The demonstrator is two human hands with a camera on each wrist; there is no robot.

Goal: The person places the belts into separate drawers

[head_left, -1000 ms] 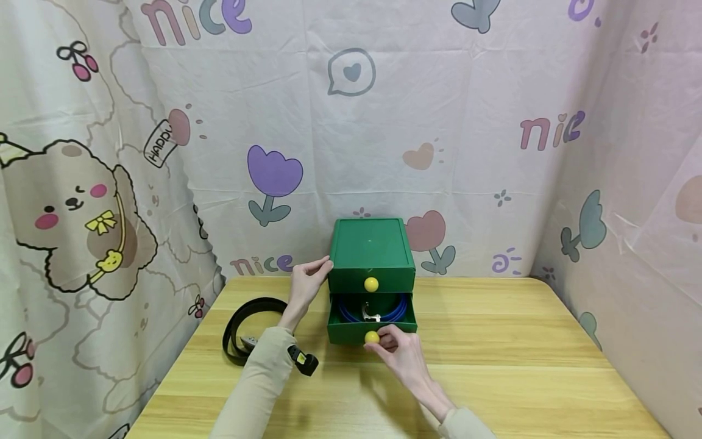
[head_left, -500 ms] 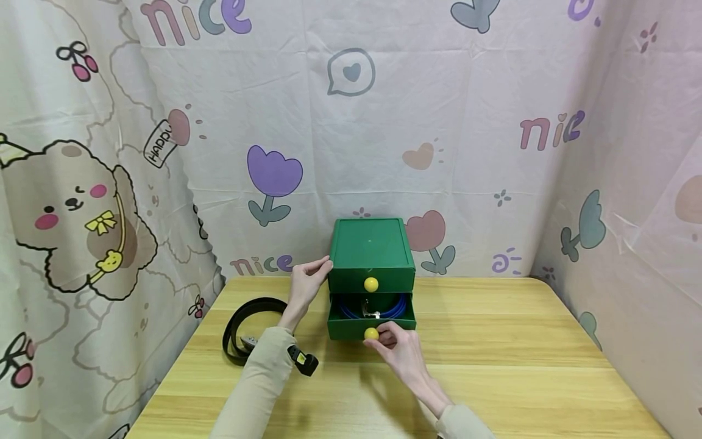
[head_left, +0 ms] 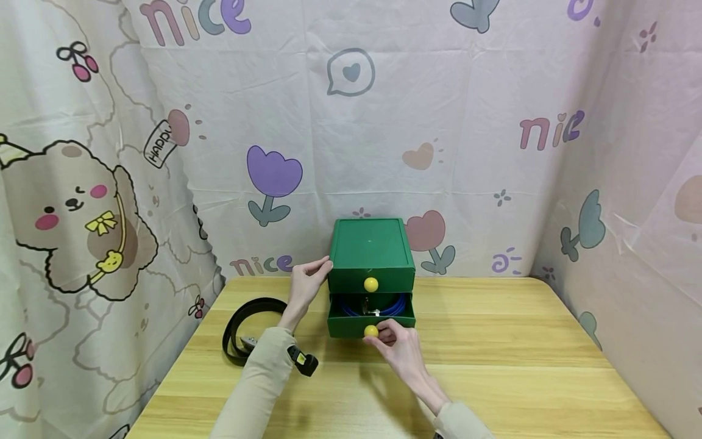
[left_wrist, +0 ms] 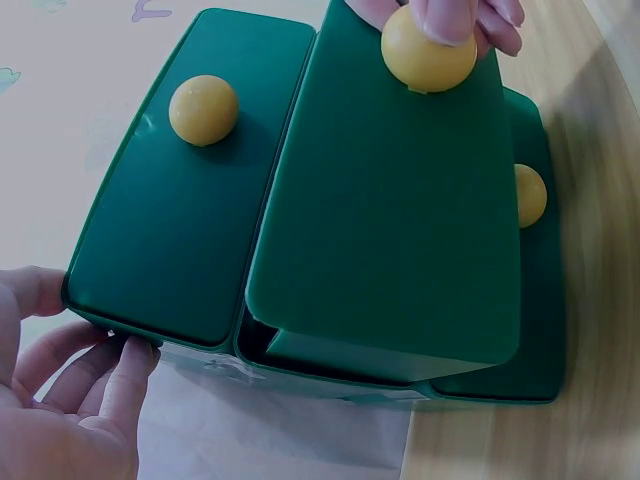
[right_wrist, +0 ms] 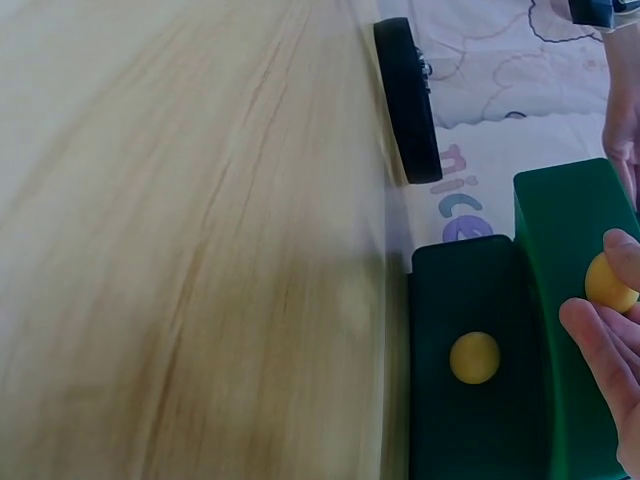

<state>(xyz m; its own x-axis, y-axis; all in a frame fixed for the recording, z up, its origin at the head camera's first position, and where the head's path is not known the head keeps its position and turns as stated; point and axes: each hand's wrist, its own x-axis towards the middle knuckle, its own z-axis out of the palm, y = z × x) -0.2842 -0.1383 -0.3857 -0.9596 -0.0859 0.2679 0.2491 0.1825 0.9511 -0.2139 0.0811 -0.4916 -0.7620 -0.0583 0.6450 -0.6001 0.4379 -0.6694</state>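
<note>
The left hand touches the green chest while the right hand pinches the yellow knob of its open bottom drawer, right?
No: the open drawer is the middle one; the left wrist view shows another drawer below it. The left hand touches the green chest and the right hand pinches the yellow knob.

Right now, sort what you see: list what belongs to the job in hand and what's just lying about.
Part of the job:
open middle drawer, with a blue coil inside
yellow knob, held by the right grip
green cabinet, touched by the left grip

Apparently just lying about:
coiled black belt on the table
</note>
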